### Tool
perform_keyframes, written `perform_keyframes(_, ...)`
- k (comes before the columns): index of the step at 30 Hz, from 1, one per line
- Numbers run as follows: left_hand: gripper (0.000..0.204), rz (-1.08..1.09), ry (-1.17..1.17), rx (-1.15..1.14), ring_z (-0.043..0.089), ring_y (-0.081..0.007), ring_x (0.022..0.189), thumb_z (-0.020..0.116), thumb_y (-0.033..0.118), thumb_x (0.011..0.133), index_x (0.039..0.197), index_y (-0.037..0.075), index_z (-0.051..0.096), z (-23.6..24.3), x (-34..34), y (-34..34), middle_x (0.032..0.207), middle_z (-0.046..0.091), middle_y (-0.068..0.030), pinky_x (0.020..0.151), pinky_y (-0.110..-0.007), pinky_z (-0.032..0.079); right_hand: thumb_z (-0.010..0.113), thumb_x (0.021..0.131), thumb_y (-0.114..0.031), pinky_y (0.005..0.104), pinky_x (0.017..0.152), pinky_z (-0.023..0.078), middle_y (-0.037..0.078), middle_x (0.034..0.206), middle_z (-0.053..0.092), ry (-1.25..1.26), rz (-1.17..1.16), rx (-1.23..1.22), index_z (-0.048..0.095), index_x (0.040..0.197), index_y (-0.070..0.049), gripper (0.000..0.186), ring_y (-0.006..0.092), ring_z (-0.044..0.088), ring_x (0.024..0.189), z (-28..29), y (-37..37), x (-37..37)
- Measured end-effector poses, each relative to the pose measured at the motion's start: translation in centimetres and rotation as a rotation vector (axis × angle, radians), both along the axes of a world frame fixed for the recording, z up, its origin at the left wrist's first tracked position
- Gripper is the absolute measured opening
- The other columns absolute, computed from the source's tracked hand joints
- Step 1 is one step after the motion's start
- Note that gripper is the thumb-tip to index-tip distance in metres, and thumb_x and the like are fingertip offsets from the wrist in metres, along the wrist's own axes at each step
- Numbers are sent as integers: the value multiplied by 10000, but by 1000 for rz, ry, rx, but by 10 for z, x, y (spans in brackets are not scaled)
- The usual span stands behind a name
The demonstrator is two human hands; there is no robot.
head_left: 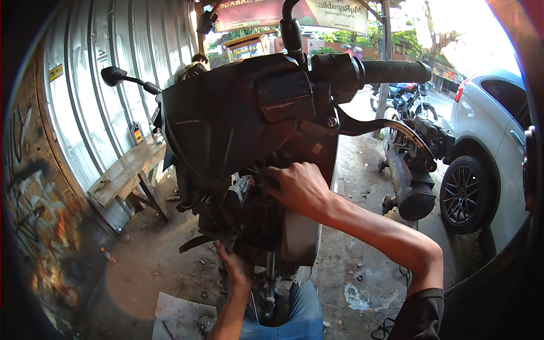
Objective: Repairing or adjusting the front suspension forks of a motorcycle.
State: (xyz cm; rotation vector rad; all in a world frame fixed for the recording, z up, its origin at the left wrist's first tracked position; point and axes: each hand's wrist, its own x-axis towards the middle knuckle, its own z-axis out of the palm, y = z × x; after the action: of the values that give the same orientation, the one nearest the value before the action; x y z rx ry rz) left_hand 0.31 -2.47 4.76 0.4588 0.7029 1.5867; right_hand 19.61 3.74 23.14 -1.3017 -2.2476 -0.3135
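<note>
Lettering (188,121) on dark fairing (218,107); hands (303,187) below; printed banner (252,14) beyond

this looks like a small roadside repair workshop for motorbikes — open-fronted, rough and well used. a scooter (198,127) stands with its front body opened up, a wiring connector (236,193) showing inside. corrugated metal sheets (82,85) form one wall, with a plain wooden bench (126,173) along it and a dark bottle (136,134), shaped like an engine-oil one, at the bench's far end. the floor (360,243) is grimy, stained and littered with small bits. banners (249,14) hang across the open side — beyond it lies the street (361,103), with another motorbike (419,105) and a white car (488,107) nearby.
</note>
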Motion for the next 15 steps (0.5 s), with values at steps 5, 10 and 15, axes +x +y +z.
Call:
perform_keyframes(5,708,-119,385,32,563,-265,1065,421,647,932,1354,84,502,-58,-62,-4,1165,582,-119,914,-459,461,645,872,-393,448,570,526,148,639,641,-34,-12,35,672,1092,-118,353,349,657,621,-4,-1,0)
perform_keyframes(10,402,556,1274,199,617,-194,941,435,364,1039,1105,8,609,-90,-106,15,1039,631,-121,779,-360,518,661,854,-389,452,580,527,145,648,645,4,-19,12,666,1090,-144,341,341,660,624,-3,-6,-2)
perform_keyframes(15,426,100,929,155,559,-106,819,414,365,1047,1165,-12,573,-118,-93,38,993,612,-60,704,-279,492,682,831,-359,445,602,538,147,686,664,-4,-19,2,678,1085,-148,331,341,668,649,2,-8,5)
